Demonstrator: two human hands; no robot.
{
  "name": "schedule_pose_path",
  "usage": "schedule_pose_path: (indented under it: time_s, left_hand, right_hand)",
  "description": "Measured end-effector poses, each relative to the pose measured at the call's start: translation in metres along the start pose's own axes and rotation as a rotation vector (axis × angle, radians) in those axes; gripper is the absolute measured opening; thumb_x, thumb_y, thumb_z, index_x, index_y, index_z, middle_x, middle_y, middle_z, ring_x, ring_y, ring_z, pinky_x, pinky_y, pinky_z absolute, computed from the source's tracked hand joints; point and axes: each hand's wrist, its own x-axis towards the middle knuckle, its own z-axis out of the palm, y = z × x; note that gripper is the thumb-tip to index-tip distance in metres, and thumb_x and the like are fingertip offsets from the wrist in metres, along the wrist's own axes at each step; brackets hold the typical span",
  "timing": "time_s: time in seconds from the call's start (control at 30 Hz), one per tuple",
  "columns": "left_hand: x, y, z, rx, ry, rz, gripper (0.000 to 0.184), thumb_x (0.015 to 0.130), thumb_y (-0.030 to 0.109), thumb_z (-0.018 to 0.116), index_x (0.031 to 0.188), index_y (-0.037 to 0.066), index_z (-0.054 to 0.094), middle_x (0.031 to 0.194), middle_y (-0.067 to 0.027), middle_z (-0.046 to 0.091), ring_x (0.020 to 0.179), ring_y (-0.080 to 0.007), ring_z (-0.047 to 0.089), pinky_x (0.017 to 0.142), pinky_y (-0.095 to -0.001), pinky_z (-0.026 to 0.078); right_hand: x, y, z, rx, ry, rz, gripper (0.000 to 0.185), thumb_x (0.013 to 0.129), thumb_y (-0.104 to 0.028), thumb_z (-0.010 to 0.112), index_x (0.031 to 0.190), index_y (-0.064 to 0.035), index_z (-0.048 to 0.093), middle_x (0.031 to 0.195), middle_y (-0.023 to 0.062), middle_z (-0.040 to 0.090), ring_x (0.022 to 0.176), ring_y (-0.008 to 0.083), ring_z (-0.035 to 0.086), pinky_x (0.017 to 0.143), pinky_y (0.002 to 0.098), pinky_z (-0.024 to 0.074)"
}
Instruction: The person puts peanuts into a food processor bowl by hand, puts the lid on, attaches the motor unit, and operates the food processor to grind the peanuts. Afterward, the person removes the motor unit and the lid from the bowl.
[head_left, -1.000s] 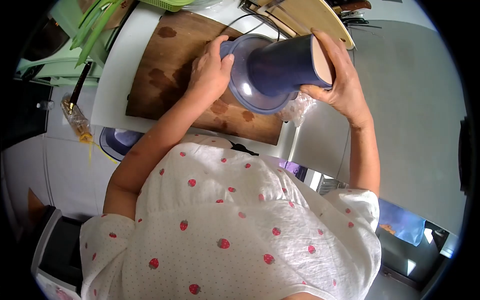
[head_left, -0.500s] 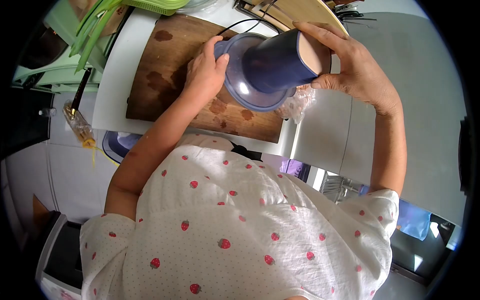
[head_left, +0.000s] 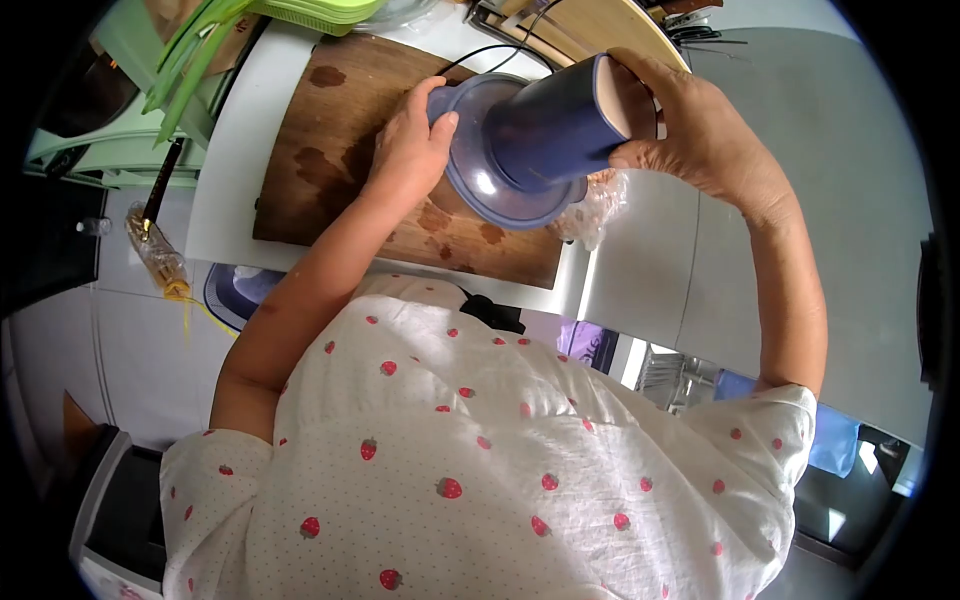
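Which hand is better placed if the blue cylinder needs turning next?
Likely the right hand: it spans the end of the blue cylinder. The left hand holds the edge of the round piece, seemingly better placed for steadying.

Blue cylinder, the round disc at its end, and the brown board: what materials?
Blue cylinder: probably plastic, satin; smooth, soft sheen.
Round disc: likely translucent plastic, glossy; sharp highlight.
Brown board: looks like wood, mostly matte; warm brown, darker blotches.

A dark blue cylindrical unit, finished with a pale flat end, is joined to a wider, round, translucent blue lid; the unit is tilted rightward, over the right part of a wooden board
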Motion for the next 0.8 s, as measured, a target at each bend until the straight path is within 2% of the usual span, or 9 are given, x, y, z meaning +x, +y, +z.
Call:
schedule_pose_path:
  time_s: [0.1,0.17,0.3,0.4,0.47,0.53,0.63,0.7,0.8]
  left_hand:
    - [0.0,0.001,0.0,0.011,0.014,-0.017,0.044,0.09,0.024,0.053,0.131,0.012,0.043,0.117,-0.0202,0.055,0.108,-0.0331,0.054,0.094,-0.0384,0.04]
    - [-0.001,0.001,-0.002,-0.006,-0.033,-0.005,0.045,0.089,0.025,0.051,0.13,0.01,0.039,0.127,-0.0199,0.049,0.118,-0.0355,0.046,0.1,-0.0419,0.036]
    - [0.0,0.003,-0.003,-0.007,-0.049,-0.014,0.046,0.089,0.025,0.052,0.13,0.01,0.039,0.126,-0.02,0.05,0.117,-0.036,0.047,0.099,-0.042,0.036]
    - [0.0,0.003,-0.005,0.008,-0.037,-0.012,0.046,0.089,0.025,0.052,0.13,0.01,0.039,0.124,-0.0198,0.052,0.115,-0.0364,0.048,0.098,-0.0417,0.036]
    - [-0.001,0.004,-0.005,-0.017,-0.041,-0.022,0.045,0.088,0.025,0.052,0.129,0.009,0.04,0.122,-0.0197,0.053,0.114,-0.0364,0.049,0.097,-0.0413,0.037]
    - [0.0,0.0,-0.003,-0.008,-0.033,-0.009,0.045,0.088,0.025,0.052,0.129,0.009,0.041,0.122,-0.0196,0.053,0.114,-0.0363,0.049,0.097,-0.0413,0.037]
    - [0.001,0.001,-0.003,0.003,-0.026,-0.006,0.045,0.088,0.026,0.052,0.129,0.01,0.041,0.122,-0.0194,0.053,0.113,-0.0359,0.05,0.097,-0.0411,0.038]
    - [0.001,0.001,-0.003,0.005,-0.026,-0.016,0.045,0.088,0.026,0.052,0.129,0.011,0.041,0.122,-0.0193,0.053,0.113,-0.0358,0.05,0.097,-0.041,0.038]
    - [0.002,-0.002,-0.001,-0.001,-0.007,-0.025,0.044,0.089,0.025,0.053,0.13,0.012,0.044,0.115,-0.0201,0.057,0.107,-0.0325,0.055,0.092,-0.0379,0.042]
  right_hand:
    - [-0.009,-0.002,0.003,-0.065,-0.006,0.056,0.088,0.051,-0.032,0.081,0.128,-0.0067,0.046,0.11,0.0166,0.061,0.103,0.0321,0.058,0.086,0.0376,0.0503]
    - [-0.018,0.003,0.009,-0.112,0.106,-0.183,0.087,0.053,-0.03,0.081,0.129,-0.0062,0.045,0.114,0.0175,0.058,0.105,0.0327,0.056,0.086,0.0394,0.0502]
    - [-0.021,0.008,0.004,-0.097,0.089,-0.168,0.088,0.053,-0.029,0.083,0.129,-0.0071,0.046,0.118,0.0177,0.056,0.108,0.0317,0.055,0.085,0.0379,0.0506]
    - [-0.015,0.01,0.002,0.088,0.076,-0.23,0.087,0.056,-0.036,0.082,0.13,-0.0081,0.046,0.115,0.0177,0.058,0.104,0.0308,0.059,0.083,0.0361,0.0514]
    - [-0.01,-0.003,0.0,0.218,-0.027,0.168,0.082,0.065,-0.05,0.073,0.124,0.0005,0.047,0.107,0.0212,0.062,0.104,0.0303,0.06,0.091,0.0368,0.0465]
    - [-0.01,-0.006,0.001,0.19,0.002,0.162,0.076,0.067,-0.046,0.073,0.124,-0.0031,0.048,0.097,0.0188,0.065,0.098,0.0321,0.062,0.086,0.0393,0.049]
    - [-0.009,0.004,0.005,0.215,0.011,-0.115,0.068,0.07,-0.043,0.073,0.124,-0.0085,0.049,0.103,0.0171,0.064,0.098,0.0331,0.062,0.085,0.04,0.0494]
    - [-0.01,0.009,0.01,0.031,0.004,-0.336,0.07,0.066,-0.038,0.077,0.124,-0.0118,0.049,0.132,0.0112,0.048,0.115,0.0298,0.053,0.092,0.0353,0.0491]
    - [-0.009,0.018,0.017,-0.031,-0.012,-0.358,0.077,0.062,-0.036,0.079,0.128,-0.0125,0.046,0.142,0.007,0.037,0.124,0.0297,0.044,0.099,0.0358,0.0446]
